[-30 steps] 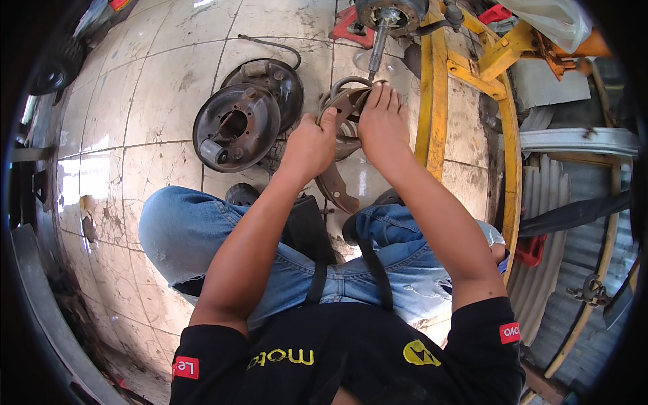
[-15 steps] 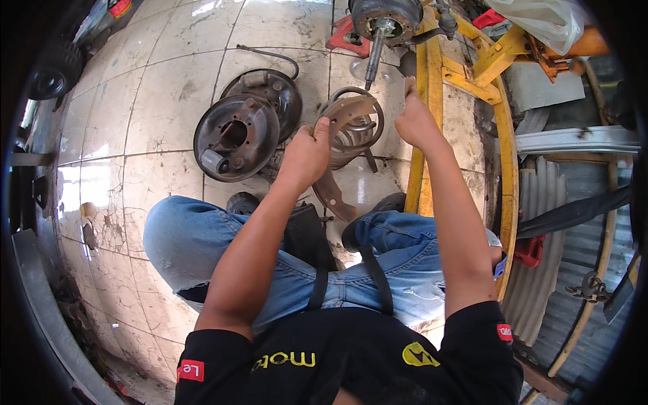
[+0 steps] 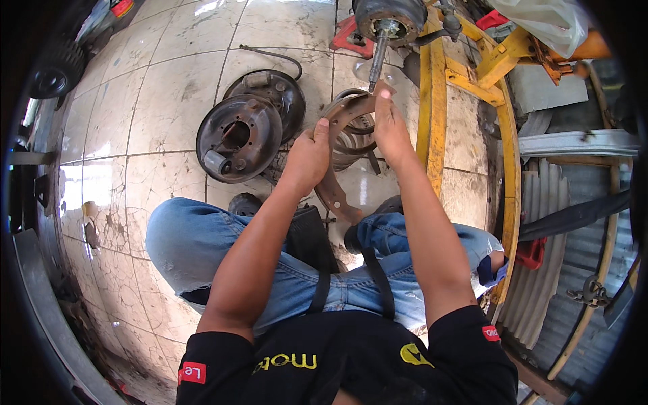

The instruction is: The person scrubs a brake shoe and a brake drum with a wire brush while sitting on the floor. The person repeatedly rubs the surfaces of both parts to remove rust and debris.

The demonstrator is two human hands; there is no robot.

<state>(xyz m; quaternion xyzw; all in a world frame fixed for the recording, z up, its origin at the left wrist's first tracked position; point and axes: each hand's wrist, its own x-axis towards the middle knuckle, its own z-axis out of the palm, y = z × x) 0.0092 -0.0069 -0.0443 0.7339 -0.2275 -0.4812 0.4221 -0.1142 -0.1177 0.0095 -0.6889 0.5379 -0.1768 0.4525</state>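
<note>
At far left, a black tire [image 3: 54, 77] sits by the edge of a cracked, pale tiled floor [image 3: 162, 101]. Nearer your hands lie two round dark metal plates, the front plate [image 3: 250, 121] overlapping the rear plate [image 3: 293, 94], with a black hose [image 3: 277, 54] curving above them on the tiles. Your left knee, in faded blue jeans [image 3: 185, 229], is bent below the plates.

At center, your left hand [image 3: 308, 158] keeps a closed grip on a curved brown metal shoe [image 3: 331, 192], thumb laid along its face. The shoe is held off the floor in front of you, its lower end pointing toward your right leg. Beneath it rest dark curved rings [image 3: 364, 125], partly covered by the shoe. Above stand a red stand [image 3: 352, 40] and a dark drum [image 3: 388, 17], whose threaded shaft [image 3: 379, 61] points down toward the shoe's upper end. There your right hand [image 3: 391, 131] touches the shoe, thumb uppermost; its fingers are hidden, so whether that grip is clenched cannot be told. Just beyond runs a worn yellow frame [image 3: 432, 115], and at far right lean corrugated sheets [image 3: 540, 250].
</note>
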